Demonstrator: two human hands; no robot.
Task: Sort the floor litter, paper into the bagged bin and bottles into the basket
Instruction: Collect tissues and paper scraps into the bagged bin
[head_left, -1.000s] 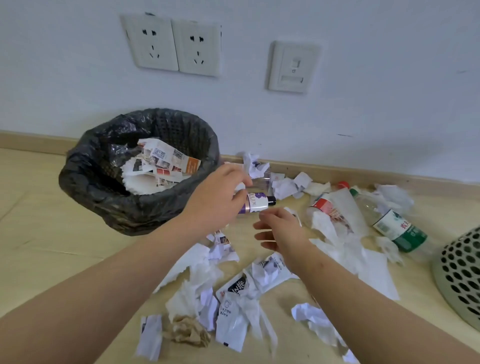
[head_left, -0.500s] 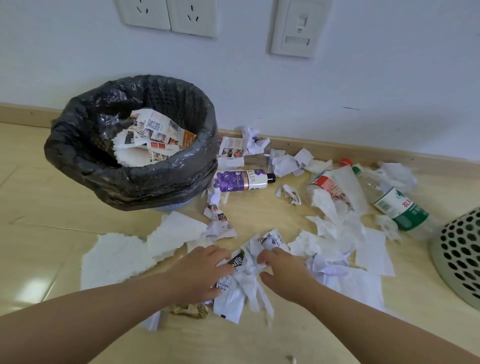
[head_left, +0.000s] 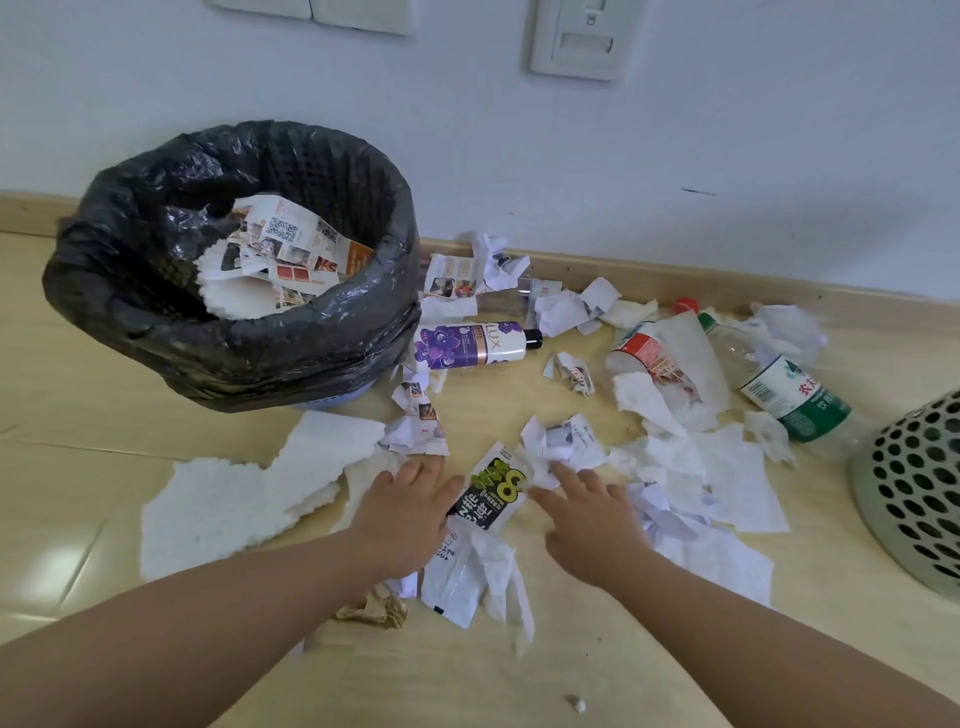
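- Because it takes the paper, the bagged bin (head_left: 156, 322) stands against the wall on your left. Its black liner is folded over the rim, and printed scraps and a towel sheet already lie inside.
- The perforated basket (head_left: 914, 499) sits at the far right and is only partly in frame, so I cannot tell whether anything is in it.
- Two paper towel sheets (head_left: 244, 499) lie flat on the floor just in front of the bin, beside your left forearm (probably your easiest gain).
- Three bottles lie on their sides. The purple bottle (head_left: 472, 345) is touching the bin's base, the red-labelled bottle (head_left: 647, 351) is half under tissue, and the green-labelled bottle (head_left: 792, 402) is near the basket. None is visibly in the basket, so that half of the job looks barely begun.
- Your left hand (head_left: 400, 514) is spread flat with straight fingers. It rests on towel paper with its thumb side against the black printed wrapper (head_left: 491, 493), and it grips nothing.
- Your right hand (head_left: 592, 519) is also open, with its forefinger touching the crumpled white slip (head_left: 563, 447) and nothing pinched. With the wrapper between your hands, you look set to rake the pile into one scoop.
- A brown paper wad (head_left: 374, 608) lies just below your left wrist, likely outside that scoop.
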